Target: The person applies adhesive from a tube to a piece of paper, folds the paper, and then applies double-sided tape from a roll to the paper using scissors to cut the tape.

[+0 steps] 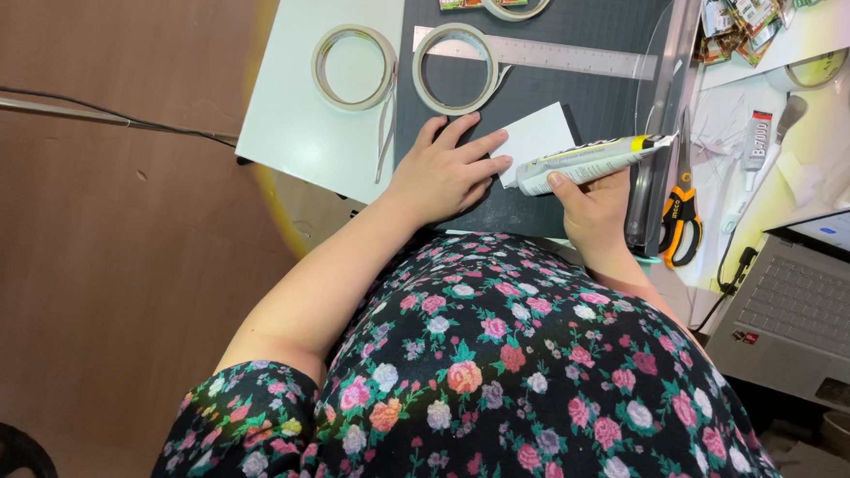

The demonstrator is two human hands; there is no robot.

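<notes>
White card (537, 136) is lying on the dark cutting mat (591, 25), and the left hand (445, 169) is pressing down flat beside it, fingers spread, with the fingertips (500, 161) resting on the card's near left edge. Nothing is being gripped by that hand; it is simply lying open on the mat and the card. The right hand (596, 214) is closing around the lower end of a silver glue tube (594, 161), thumb on top, and is holding the tube tilted across the card's right corner with its yellow-tipped nozzle pointing up and to the right. The two hands are sitting near each other but apart, with the card between them. Just beyond the left hand, a roll of tape (456, 68) is lying on the mat and overlapping the left end of a metal ruler (551, 55) that is stretching across the mat. A second roll of tape (354, 67) is resting to its left on the pale green table (285, 135). To the right of the mat, orange-handled scissors (682, 199) are lying with blades pointing away, a smaller glue tube (758, 140) is sitting further right, and a laptop (813, 318) is standing open at the table's right edge.
</notes>
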